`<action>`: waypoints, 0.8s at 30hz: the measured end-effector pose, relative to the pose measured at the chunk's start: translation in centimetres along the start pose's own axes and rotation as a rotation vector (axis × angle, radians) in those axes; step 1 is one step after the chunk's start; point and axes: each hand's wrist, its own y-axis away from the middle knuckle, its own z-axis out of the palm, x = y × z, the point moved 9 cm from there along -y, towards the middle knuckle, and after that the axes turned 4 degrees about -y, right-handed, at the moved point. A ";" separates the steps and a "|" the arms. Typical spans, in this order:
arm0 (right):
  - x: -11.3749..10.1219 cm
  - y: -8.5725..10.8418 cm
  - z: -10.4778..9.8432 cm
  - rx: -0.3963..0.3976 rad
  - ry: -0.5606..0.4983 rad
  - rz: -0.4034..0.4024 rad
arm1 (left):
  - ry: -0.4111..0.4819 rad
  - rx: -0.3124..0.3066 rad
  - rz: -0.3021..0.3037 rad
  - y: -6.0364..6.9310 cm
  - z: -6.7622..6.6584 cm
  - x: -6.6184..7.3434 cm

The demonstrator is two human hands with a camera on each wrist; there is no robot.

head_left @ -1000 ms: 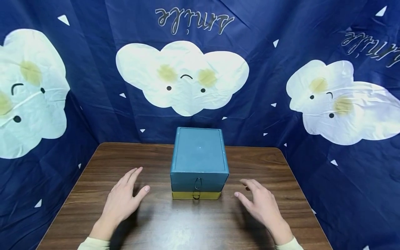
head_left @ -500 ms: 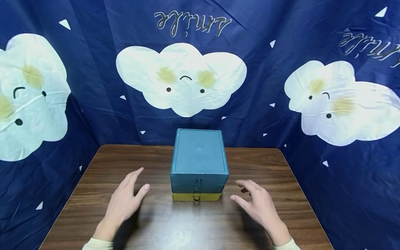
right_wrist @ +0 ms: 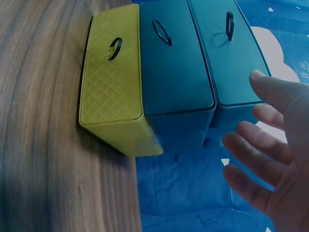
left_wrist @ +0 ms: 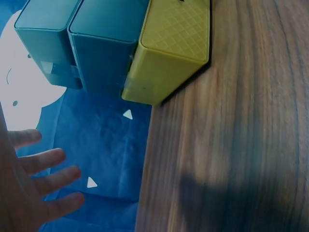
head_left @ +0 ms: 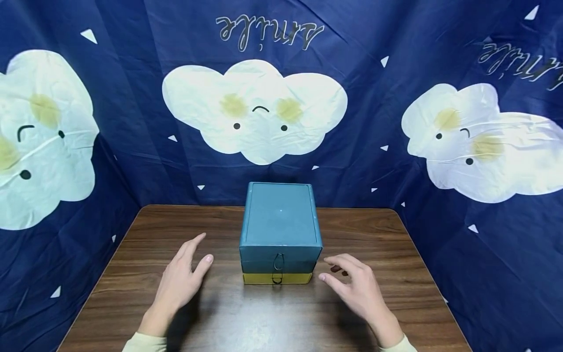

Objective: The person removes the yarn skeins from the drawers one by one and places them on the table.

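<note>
A navy cloth [head_left: 369,107] hangs behind and to both sides of the drawer stack [head_left: 281,215], printed with white clouds [head_left: 259,142]. Beneath the stack lies the wood-grain surface [head_left: 220,313]; the stack stands upright toward its far edge. Two teal drawers [right_wrist: 174,82] make up the stack's upper part, and a yellow drawer [right_wrist: 111,82] with a quilted front is its bottom. The left hand [head_left: 179,278] is left of the stack and apart from it, its fingers [left_wrist: 58,180] spread. The right hand [head_left: 360,288] is just right of the stack, fingers [right_wrist: 253,157] loosely bent around nothing. Black ring handles [right_wrist: 230,26] mark the stack's front.
</note>
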 end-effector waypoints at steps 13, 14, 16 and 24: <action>-0.9 -0.5 1.0 -0.005 -0.106 0.037 | 0.064 0.029 0.012 -1.0 0.5 0.9; -1.1 -0.6 1.1 -0.007 -0.113 0.035 | 0.069 0.034 0.018 -1.1 0.5 1.0; -1.3 -0.7 1.3 -0.011 -0.126 0.031 | 0.075 0.041 0.032 -1.2 0.6 1.2; -1.9 -0.6 2.4 -0.025 -0.178 0.015 | 0.112 0.025 0.051 -1.6 1.1 1.8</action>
